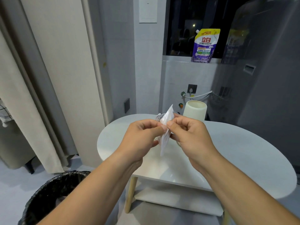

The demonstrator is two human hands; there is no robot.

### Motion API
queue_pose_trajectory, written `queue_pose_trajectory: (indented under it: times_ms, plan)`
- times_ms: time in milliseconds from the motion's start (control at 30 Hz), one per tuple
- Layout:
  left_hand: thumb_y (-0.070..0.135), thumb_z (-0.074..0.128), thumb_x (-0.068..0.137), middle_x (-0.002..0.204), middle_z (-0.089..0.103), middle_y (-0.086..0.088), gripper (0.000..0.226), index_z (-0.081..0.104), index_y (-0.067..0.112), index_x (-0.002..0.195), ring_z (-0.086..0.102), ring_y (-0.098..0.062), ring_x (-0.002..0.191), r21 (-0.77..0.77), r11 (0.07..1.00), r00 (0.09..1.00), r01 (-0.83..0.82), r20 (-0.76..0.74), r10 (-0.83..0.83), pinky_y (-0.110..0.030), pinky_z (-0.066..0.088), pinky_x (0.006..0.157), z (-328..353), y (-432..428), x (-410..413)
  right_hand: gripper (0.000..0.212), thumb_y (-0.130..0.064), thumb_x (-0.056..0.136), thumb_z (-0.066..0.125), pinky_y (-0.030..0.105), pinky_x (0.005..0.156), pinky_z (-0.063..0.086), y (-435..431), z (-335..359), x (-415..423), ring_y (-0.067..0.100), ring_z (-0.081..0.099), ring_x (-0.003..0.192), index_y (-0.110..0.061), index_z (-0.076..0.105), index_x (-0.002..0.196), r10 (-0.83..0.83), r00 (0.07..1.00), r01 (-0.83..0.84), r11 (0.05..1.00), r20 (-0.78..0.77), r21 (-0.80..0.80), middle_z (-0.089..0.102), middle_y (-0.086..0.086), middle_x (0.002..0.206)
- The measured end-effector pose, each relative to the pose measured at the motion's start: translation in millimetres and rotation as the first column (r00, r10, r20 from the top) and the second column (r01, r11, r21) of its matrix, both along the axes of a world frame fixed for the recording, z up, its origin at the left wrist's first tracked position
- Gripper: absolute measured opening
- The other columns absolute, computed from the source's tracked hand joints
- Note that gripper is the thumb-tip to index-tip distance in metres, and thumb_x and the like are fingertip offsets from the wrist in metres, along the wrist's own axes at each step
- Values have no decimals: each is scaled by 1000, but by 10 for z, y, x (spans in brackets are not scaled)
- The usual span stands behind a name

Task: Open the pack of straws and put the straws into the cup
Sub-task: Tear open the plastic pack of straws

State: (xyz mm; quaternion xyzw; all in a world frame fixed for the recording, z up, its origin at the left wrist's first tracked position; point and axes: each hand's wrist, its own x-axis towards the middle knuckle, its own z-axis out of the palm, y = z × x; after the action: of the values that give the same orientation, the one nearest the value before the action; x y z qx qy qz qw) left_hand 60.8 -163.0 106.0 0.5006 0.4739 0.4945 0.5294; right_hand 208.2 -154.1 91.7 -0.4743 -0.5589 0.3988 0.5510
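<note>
1. Your left hand (142, 135) pinched the thin, translucent white plastic pack of straws (165, 127) between the thumb and curled fingers, on the pack's left side.
2. Your right hand (190, 132) pinched the same pack from the right, its fingers curled too and its thumb tip close against your left thumb tip near the middle of the pack.
3. You held the pack roughly upright in the air above the table. One corner pointed up toward the cup and the lower end hung below your thumbs.
4. I could not tell whether the pack was torn open, and the straws inside were too blurred to make out.
5. The cream-coloured cylindrical cup (194, 111) stood upright near the far edge of the white oval table (243, 151), just behind your right hand, its mouth facing up.
6. The table had pale wooden legs and a white lower shelf (170, 198) under the top.
7. A round bin lined with a black plastic bag (53, 197) sat on the floor at your lower left, beside the table and partly under your left forearm.
8. A purple and yellow detergent pouch (205, 46) stood on the sill of the dark window, well behind the cup.
9. A beige curtain (32, 95) hung at the left.
</note>
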Motion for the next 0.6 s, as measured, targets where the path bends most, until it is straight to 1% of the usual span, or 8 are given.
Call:
queue_pose_trajectory:
  times_ms: [100,167,200,300,333,433,500,600]
  plan:
    - [4,74,93,76,76,-3,29,74,16,66,71,-16,75,12,999,999,-34,15,34,-40,62,86,-4,-10,30,19,-20,92,68,49,101,51,8,-12,-1,20,62,120,-16,77,76,-27,999,26,999,34,29,64,-13,134]
    - [3,75,92,74,74,-5,31,73,16,64,68,-20,74,30,998,998,-63,25,62,-37,58,77,-18,-11,52,19,-21,92,67,49,100,51,14,-22,-4,21,62,121,-15,77,76,-35,998,33,998,47,52,64,-10,134]
    - [3,75,92,73,73,-5,30,73,15,65,66,-24,75,35,996,996,-79,31,78,-38,56,77,-27,-12,68,19,-20,91,67,49,100,51,15,-26,-9,20,62,122,-15,77,75,-43,998,39,997,53,62,64,-9,134]
    - [4,76,92,65,72,6,27,74,14,68,63,-26,77,22,993,992,-118,41,117,-42,53,78,-53,0,109,21,-18,91,66,48,100,51,23,-41,-21,18,62,121,-14,74,72,-72,994,65,994,79,88,66,-8,132]
    - [4,76,92,65,72,6,25,74,13,68,63,-26,77,16,992,991,-127,41,127,-43,54,78,-58,2,115,21,-17,91,66,47,99,52,25,-44,-26,17,63,120,-13,73,72,-81,993,72,993,86,96,66,-9,131]
    - [6,76,91,74,73,-5,23,75,12,70,63,-27,75,29,988,988,-153,21,152,-51,60,80,-59,-12,135,22,-17,92,65,45,95,55,32,-43,-41,14,64,117,-15,72,71,-107,987,94,990,123,109,67,-10,129]
    - [7,76,91,76,74,-10,25,75,14,68,66,-28,76,44,983,984,-178,-11,179,-59,62,87,-53,-15,137,22,-17,92,65,45,94,55,37,-52,-47,14,63,117,-16,71,71,-118,983,104,989,141,107,67,-11,130]
    - [8,73,95,70,79,5,26,74,15,71,79,-26,79,40,966,967,-256,8,256,-53,63,85,-22,52,40,21,-16,93,65,46,92,57,53,-77,-11,18,64,116,-16,70,73,-153,976,142,987,155,79,68,-10,128]
